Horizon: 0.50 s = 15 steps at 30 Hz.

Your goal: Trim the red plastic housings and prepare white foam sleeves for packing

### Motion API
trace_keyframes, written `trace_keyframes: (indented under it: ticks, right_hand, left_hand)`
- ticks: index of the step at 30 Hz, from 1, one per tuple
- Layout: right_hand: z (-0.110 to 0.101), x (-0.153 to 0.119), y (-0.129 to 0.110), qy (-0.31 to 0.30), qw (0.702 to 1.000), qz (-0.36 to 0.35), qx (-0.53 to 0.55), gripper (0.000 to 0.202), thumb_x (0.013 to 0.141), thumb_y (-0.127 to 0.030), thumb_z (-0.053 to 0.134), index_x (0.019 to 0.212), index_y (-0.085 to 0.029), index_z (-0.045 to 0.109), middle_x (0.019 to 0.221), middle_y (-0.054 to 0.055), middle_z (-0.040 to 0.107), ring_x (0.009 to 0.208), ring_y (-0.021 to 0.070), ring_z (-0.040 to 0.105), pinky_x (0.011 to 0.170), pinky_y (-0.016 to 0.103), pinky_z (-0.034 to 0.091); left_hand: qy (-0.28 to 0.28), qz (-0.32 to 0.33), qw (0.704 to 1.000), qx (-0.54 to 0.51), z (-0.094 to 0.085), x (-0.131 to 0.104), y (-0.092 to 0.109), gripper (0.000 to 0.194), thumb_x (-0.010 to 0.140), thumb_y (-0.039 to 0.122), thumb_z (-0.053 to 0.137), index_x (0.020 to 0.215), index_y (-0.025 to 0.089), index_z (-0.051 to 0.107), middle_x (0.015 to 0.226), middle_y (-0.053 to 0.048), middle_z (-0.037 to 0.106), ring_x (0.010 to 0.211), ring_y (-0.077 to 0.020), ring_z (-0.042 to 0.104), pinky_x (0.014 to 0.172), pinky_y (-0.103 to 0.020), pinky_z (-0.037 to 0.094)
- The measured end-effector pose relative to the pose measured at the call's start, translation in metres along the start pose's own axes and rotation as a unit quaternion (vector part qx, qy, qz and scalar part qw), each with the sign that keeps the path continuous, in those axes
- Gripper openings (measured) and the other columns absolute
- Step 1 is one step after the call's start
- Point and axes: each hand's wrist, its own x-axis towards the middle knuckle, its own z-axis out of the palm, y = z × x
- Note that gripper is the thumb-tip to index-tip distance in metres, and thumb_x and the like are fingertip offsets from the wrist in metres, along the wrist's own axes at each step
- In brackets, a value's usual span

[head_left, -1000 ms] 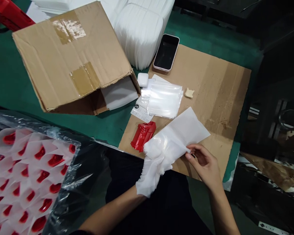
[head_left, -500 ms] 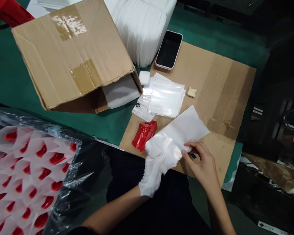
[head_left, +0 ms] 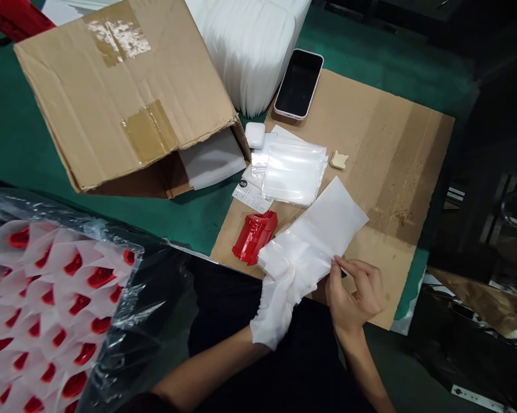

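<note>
A white translucent sleeve [head_left: 331, 221] slants over the front of the cardboard sheet [head_left: 387, 172]. My left hand [head_left: 278, 301], in a white glove, grips its lower end together with a clear plastic bag [head_left: 304, 261]. The thumb and forefinger of my bare right hand [head_left: 356, 289] pinch the edge of the plastic, and its other fingers are curled. Just left of the bag lies a red plastic part [head_left: 255, 236]. Behind it are a stack of clear bags [head_left: 293, 172] and a printed label [head_left: 252, 196].
An open cardboard box [head_left: 125, 97] lies at the left beside a stack of white foam sleeves [head_left: 252, 51]. A phone [head_left: 299, 85], white case [head_left: 255, 135] and small beige piece [head_left: 339, 160] sit behind. Wrapped red parts [head_left: 73, 264] fill a plastic-lined container at the lower left.
My right hand has turned more upright and shifted slightly right along the plastic. My left hand has moved slightly right, and the sleeve has tilted a little.
</note>
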Motion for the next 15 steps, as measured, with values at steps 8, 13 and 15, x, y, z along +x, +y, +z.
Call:
trace_keyframes:
  ticks: [8,13,15]
  right_hand:
    - [-0.013,-0.002,0.017,-0.055,0.996,-0.072,-0.024,0.043,0.085,-0.004,0.069,0.120,-0.029,0.067,0.098,0.006,0.072,0.086,0.0225,0.071,0.078,0.038,0.059]
    - [-0.021,-0.001,0.026,-0.096,0.991,-0.094,-0.008,0.045,0.083,0.000,0.070,0.120,-0.026,0.067,0.100,0.007,0.071,0.088,0.0220,0.069,0.080,0.037,0.058]
    - [-0.025,0.001,0.030,-0.116,0.988,-0.099,0.003,0.043,0.083,0.000,0.070,0.118,-0.024,0.068,0.100,0.007,0.070,0.088,0.0213,0.068,0.080,0.037,0.057]
  left_hand:
    - [0.008,-0.004,1.000,-0.004,0.003,0.000,0.005,0.048,0.090,0.023,0.069,0.136,0.015,0.057,0.122,-0.015,0.072,0.109,-0.0296,0.071,0.084,-0.034,0.062]
    - [0.047,-0.014,0.999,0.002,0.000,0.002,0.005,0.049,0.089,0.019,0.070,0.136,0.015,0.056,0.124,-0.016,0.070,0.110,-0.0290,0.071,0.079,-0.031,0.064]
    - [0.050,-0.009,0.999,0.000,-0.001,0.002,0.005,0.049,0.088,0.019,0.071,0.134,0.016,0.057,0.126,-0.015,0.070,0.110,-0.0283,0.070,0.081,-0.031,0.064]
